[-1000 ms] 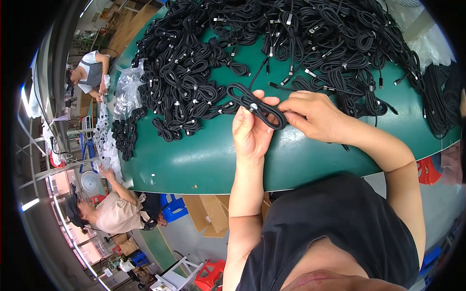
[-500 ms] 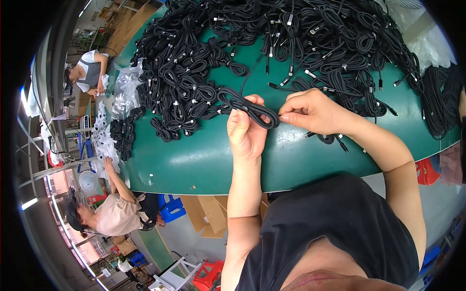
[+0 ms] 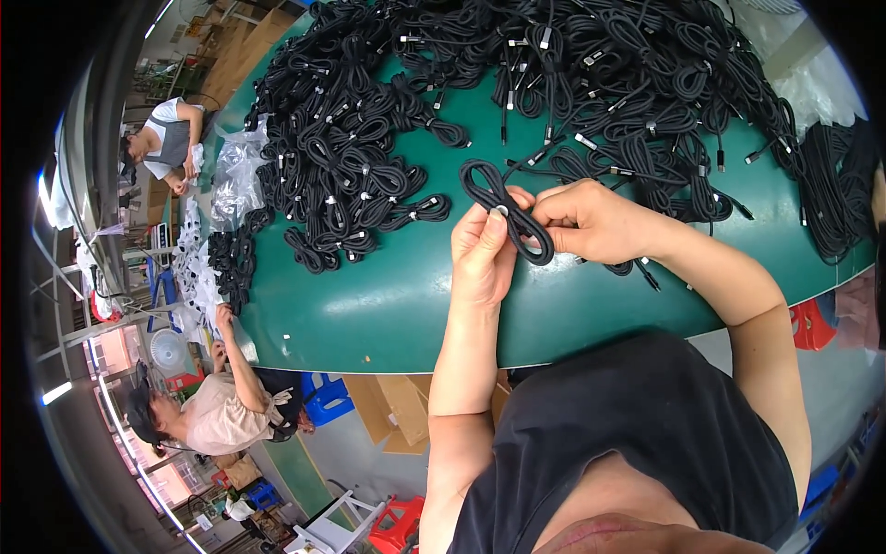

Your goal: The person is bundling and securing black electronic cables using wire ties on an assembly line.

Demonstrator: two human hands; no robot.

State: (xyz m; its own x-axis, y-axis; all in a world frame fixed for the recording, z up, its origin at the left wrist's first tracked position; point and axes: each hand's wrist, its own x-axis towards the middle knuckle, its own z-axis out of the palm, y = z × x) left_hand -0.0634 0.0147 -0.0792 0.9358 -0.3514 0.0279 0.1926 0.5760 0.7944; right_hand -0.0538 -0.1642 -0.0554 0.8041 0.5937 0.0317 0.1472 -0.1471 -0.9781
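Note:
A coiled black cable (image 3: 490, 186), bundled in a figure-eight shape, is pinched at its middle by my left hand (image 3: 482, 249), thumb on top. At the bundle's right side my right hand (image 3: 595, 220) is closed, its thumb and fingertips pressed together against the cable. Whether a cable end lies between those fingertips is hidden. Both hands are held above the green table (image 3: 397, 314). Behind them spreads a large heap of similar black cable bundles (image 3: 360, 129) with silver and black plugs.
Clear plastic bags (image 3: 242, 175) and small white pieces (image 3: 192, 268) lie along the left side. One co-worker (image 3: 221, 406) is at the left edge, another (image 3: 166, 143) farther off. A cardboard box (image 3: 397, 406) and red stool (image 3: 397, 524) stand below the table.
The cable bundle has swung more upright and shifted right in my left hand. My right fingers have closed in against it. The nearer co-worker's arms have moved.

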